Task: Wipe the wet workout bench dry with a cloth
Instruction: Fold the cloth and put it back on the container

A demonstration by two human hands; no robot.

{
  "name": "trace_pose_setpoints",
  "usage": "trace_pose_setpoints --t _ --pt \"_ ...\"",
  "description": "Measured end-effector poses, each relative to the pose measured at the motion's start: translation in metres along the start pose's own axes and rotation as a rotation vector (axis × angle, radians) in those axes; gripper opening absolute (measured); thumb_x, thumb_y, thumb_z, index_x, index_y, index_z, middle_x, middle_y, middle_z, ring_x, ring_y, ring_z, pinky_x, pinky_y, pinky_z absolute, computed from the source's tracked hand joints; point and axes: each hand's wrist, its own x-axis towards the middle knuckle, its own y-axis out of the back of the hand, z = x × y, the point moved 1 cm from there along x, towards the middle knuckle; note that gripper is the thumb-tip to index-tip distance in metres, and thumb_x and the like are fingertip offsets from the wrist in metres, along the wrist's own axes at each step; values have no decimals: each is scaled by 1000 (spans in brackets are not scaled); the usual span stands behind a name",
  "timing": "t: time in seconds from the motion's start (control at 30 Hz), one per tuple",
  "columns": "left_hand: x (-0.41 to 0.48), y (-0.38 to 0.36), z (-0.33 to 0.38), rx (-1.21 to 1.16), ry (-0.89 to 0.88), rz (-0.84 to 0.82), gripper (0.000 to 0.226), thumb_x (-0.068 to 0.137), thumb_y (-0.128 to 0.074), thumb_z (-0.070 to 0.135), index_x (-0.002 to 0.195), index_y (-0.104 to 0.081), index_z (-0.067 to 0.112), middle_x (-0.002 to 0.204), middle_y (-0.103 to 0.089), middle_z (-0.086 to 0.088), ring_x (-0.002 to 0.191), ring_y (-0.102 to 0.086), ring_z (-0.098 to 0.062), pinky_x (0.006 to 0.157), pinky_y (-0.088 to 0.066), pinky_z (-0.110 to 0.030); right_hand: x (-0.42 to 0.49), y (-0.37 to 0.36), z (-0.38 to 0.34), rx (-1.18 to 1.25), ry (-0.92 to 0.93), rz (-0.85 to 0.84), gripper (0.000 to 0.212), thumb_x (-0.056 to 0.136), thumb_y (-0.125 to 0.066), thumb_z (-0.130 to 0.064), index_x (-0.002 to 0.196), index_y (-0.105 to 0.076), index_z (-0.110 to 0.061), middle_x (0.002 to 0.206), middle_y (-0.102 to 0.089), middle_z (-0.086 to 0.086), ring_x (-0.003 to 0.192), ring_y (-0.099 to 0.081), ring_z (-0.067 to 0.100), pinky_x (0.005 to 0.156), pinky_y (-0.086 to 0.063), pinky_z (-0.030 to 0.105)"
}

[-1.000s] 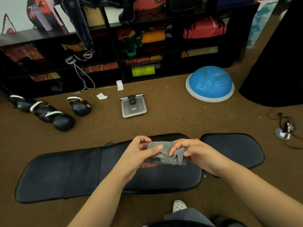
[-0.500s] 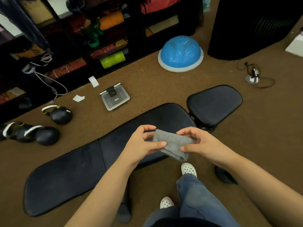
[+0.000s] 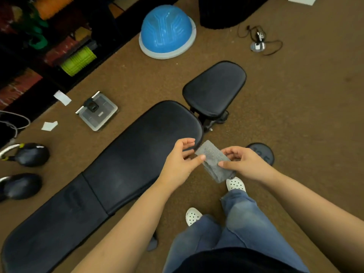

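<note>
Together, left hand (image 3: 177, 164) and right hand (image 3: 244, 162) pinch the folded grey cloth (image 3: 213, 156) between thumbs and curled fingers (image 3: 186, 142), held just right of the black workout bench (image 3: 137, 154).

Brown carpet (image 3: 299, 123) covers the floor. Dark shelves (image 3: 107, 24) stand at the upper left; a blue balance dome (image 3: 167, 30), a scale (image 3: 97, 113) and two kettlebells (image 3: 31, 154) sit on the carpet.
</note>
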Motion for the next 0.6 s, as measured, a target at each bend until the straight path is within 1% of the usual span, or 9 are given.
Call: trace_pose_setpoints --t 0.07,0.13,0.2,0.27,0.37,0.47,0.5,0.53,0.6 --pt "18 -20 2 59 23 3 43 87 -68 21 123 -45 29 132 -48 11 121 -49 -6 100 -43 -25 12 24 22 55 -65 58 25 83 -71 -14 107 -64 -16 94 -69 4 81 -63 12 71 -51 24" --pt "36 -39 2 104 43 4 39 90 -65 20 122 -46 30 130 -48 13 122 -47 -5 100 -40 -24 26 50 45 106 -135 106 26 85 -69 -15 110 -62 -14 95 -68 5 83 -64 13 68 -49 20" --pt "52 -54 -2 164 51 12 35 91 -64 22 120 -47 32 127 -48 15 122 -46 -4 96 -38 -22 41 74 69 165 -196 158 26 87 -67 -11 112 -61 -8 89 -66 3 78 -62 12 63 -48 15" --pt "66 -65 -8 261 47 35 35 91 -63 24 122 -48 33 128 -47 14 122 -44 -2 98 -36 -22 58 97 95 187 -262 214 24 88 -65 -8 112 -60 -4 82 -62 0 72 -59 9 58 -46 13" --pt "81 -76 -16 424 40 96 38 92 -61 23 128 -49 27 127 -44 15 122 -40 -1 100 -31 -20 85 123 135 153 -342 262 32 89 -66 -14 118 -57 -5 87 -60 -2 76 -58 8 62 -44 17" --pt "98 -86 -29 538 42 99 40 92 -60 20 131 -48 23 132 -43 11 129 -39 -7 106 -28 -21 113 140 168 108 -405 299 33 90 -64 -19 120 -54 -9 89 -57 -6 78 -55 7 65 -43 20" --pt "103 -90 -35 558 54 81 40 93 -59 21 131 -47 23 135 -42 10 129 -41 -11 107 -29 -23 123 145 179 84 -427 305 34 91 -63 -20 121 -53 -10 94 -58 -4 83 -56 10 70 -44 22" --pt "109 -93 -41 571 73 60 40 93 -59 22 131 -47 25 136 -41 10 125 -46 -16 107 -34 -28 132 148 189 58 -456 309 36 91 -63 -21 123 -53 -10 102 -60 0 91 -57 15 77 -44 25" --pt "119 -102 -51 582 117 40 40 93 -59 23 130 -46 30 133 -38 16 113 -55 -26 101 -45 -41 152 155 212 22 -512 323 42 91 -63 -23 129 -51 -10 120 -59 8 107 -56 22 86 -44 28"
